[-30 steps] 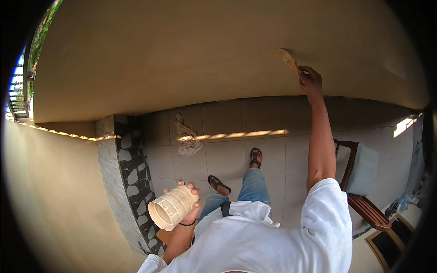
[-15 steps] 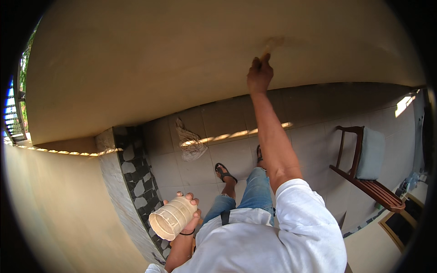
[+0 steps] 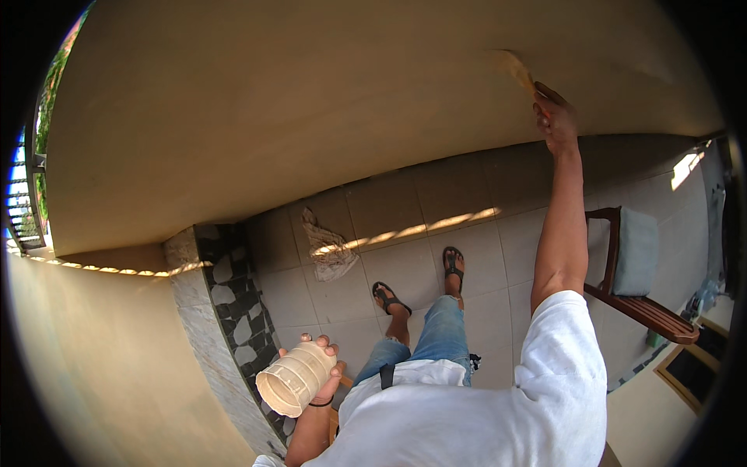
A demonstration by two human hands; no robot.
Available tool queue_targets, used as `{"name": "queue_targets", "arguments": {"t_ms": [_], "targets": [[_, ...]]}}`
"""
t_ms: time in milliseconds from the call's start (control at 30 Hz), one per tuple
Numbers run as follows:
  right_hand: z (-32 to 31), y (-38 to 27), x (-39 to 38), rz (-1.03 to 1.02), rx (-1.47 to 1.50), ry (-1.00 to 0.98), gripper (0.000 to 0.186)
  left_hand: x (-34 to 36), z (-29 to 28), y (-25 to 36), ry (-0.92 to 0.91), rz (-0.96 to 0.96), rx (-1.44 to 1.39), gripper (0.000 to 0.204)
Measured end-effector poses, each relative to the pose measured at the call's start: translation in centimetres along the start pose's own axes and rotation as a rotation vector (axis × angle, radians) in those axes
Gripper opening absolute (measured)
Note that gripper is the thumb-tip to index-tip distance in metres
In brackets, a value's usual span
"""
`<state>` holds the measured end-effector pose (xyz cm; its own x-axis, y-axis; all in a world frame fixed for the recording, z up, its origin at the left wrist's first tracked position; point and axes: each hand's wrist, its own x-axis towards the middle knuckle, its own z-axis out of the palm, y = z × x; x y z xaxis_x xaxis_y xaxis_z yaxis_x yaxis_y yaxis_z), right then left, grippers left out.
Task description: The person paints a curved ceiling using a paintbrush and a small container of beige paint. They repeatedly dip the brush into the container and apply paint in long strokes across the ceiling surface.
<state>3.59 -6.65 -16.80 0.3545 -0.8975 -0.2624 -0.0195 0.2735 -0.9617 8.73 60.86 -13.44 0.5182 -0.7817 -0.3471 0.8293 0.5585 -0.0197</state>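
In the head view, my right hand (image 3: 554, 118) is closed on the handle of a brush (image 3: 519, 68), whose pale tip touches the tan wall (image 3: 303, 101) at the upper right of centre. My right arm is stretched out straight toward it. Low on the left, my left hand (image 3: 330, 359) grips a ribbed, cream-coloured cup (image 3: 296, 377) from behind, its fingertips curled over the side. The cup lies tilted, its mouth facing down-left; I cannot make out what is inside.
A crumpled rag (image 3: 331, 253) lies on the tiled floor (image 3: 475, 335) past my sandalled feet. A wooden chair (image 3: 650, 323) with a grey cushion (image 3: 634, 249) stands at the right. A pillar (image 3: 229, 280) with patterned stone is on the left; a railing (image 3: 27, 202) shows at the far left.
My right hand with the brush moved left along the wall, then back right and higher than at first. My left hand still holds the cup low. The view has shifted slightly.
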Motion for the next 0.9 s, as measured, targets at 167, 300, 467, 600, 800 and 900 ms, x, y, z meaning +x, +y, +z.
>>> {"name": "queue_targets", "arguments": {"t_ms": [167, 300, 467, 600, 800, 900], "targets": [[0.4, 2.6, -0.8, -0.085, 0.185, 0.194, 0.039, -1.3, 0.1, -0.7, 0.019, 0.007, -0.003, 0.06], [6.1, 5.6, -0.2, -0.143, 0.217, 0.36, 0.033, -2.2, 0.4, -0.2, 0.034, 0.039, -0.005, 0.06], [17.7, 10.7, -7.2, -0.339, -0.157, 0.05, 0.034, -2.2, -0.2, 0.0, 0.023, 0.042, -0.045, 0.06], [19.1, 12.6, -12.2, -0.093, -0.201, -0.309, 0.037, -2.0, -0.1, 0.4, 0.019, 0.038, -0.066, 0.059], [14.9, 9.3, -5.1, -0.149, 0.207, 0.419, 0.031, -3.5, -0.7, 1.0, -0.005, 0.099, -0.043, 0.059], [19.2, 10.3, -4.9, -0.339, -0.178, 0.379, 0.034, -4.8, -1.5, 1.4, 0.019, 0.131, -0.073, 0.059]]}}
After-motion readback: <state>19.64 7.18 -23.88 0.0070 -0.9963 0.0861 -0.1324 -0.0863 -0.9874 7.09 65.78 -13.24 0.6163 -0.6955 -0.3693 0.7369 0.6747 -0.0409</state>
